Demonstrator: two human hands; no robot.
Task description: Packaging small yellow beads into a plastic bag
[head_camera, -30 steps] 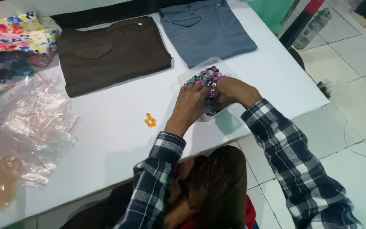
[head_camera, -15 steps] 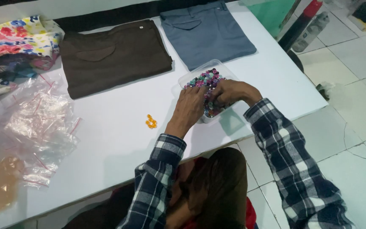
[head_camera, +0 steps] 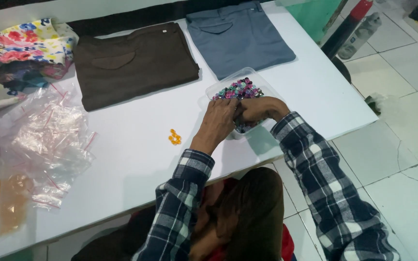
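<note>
**Both hands settle deeper over the bead tray**

Since the earlier frame both hands have closed in at centre-right. The left hand (head_camera: 220, 121) and right hand (head_camera: 260, 109) curl together over the clear plastic tray of small multicoloured beads (head_camera: 238, 90); whether the fingertips pinch anything I cannot tell. Picking goes best with the tray kept flat, lifting beads singly. Small orange pieces (head_camera: 174, 137) lie left of them on the white table (head_camera: 136, 159).
</note>
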